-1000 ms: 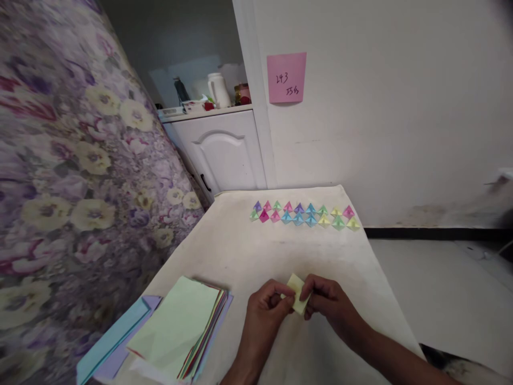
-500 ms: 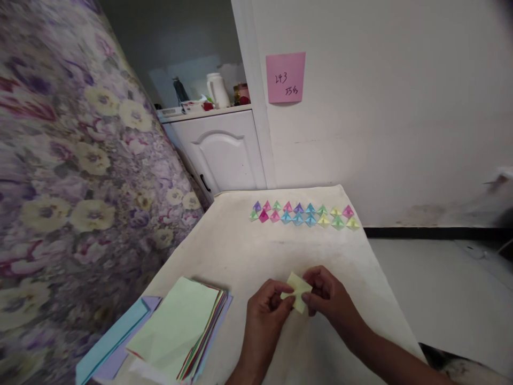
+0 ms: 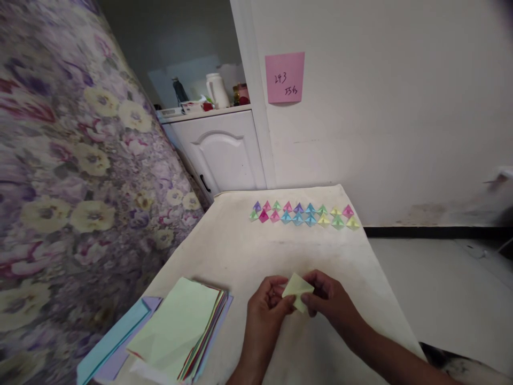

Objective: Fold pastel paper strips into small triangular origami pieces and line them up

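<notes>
A small square of pale yellow paper (image 3: 297, 287), turned corner-up, is held between both hands just above the near part of the table. My left hand (image 3: 269, 305) pinches its left corner, thumb in front and fingers behind. On the right side, my right hand (image 3: 326, 294) grips the paper with the thumb on its face; the other fingers are curled behind. Farther off lie two rows of small folded paper pieces (image 3: 298, 218) in purple, pink, green, blue and yellow.
A stack of coloured paper sheets (image 3: 176, 326), pale green on top, lies at the table's left. Beside it are folded blue sheets (image 3: 112, 339). A floral curtain (image 3: 80, 160) hangs along the left; a white cabinet (image 3: 220, 149) and wall stand behind the cream-covered table (image 3: 240, 251).
My left fingers have shifted off the paper's front upper left, so more of its face shows. Both hands still hold it in nearly the same place.
</notes>
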The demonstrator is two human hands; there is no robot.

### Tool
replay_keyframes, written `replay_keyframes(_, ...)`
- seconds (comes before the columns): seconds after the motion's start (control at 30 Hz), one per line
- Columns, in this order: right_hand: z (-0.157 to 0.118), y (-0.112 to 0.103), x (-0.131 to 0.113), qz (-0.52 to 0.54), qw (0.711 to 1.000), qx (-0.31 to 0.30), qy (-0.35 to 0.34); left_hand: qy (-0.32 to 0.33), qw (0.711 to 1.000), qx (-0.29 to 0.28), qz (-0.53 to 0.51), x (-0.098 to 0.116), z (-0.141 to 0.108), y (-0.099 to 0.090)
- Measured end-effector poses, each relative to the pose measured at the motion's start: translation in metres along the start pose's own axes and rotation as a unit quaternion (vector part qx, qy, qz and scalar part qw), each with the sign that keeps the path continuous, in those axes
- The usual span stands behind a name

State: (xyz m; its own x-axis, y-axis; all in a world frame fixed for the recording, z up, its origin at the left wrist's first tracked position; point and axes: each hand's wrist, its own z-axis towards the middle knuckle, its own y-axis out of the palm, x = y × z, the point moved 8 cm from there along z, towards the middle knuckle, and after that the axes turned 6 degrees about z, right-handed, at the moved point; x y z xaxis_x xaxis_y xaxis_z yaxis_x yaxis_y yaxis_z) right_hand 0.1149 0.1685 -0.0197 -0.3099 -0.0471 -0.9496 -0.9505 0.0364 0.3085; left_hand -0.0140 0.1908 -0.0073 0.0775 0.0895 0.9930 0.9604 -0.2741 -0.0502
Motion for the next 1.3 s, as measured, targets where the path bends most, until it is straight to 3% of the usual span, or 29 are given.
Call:
replay_keyframes(0.2,0.001,0.0,0.003,-0.008,1.0,-0.009,0.003,-0.025,0.998,-0.033,0.056,-0.002,0.001,0.0)
replay_keyframes(0.4,0.002,-0.002,0.0,0.003,1.0,0.001,0.001,-0.041,0.998,-0.021,0.048,-0.01,0.003,-0.003)
replay_keyframes(0.6,0.003,-0.002,0.002,0.002,1.0,-0.005,-0.003,-0.084,0.994,-0.073,0.018,-0.026,0.004,0.011)
replay_keyframes(0.87,0.004,-0.007,0.013,-0.027,1.0,0.005,0.014,-0.093,0.994,-0.05,-0.012,-0.029,0.002,0.011)
replay_keyframes(1.3,0.002,-0.005,0.006,0.022,0.999,0.009,0.024,-0.117,0.988,-0.037,-0.097,-0.043,0.0,0.015)
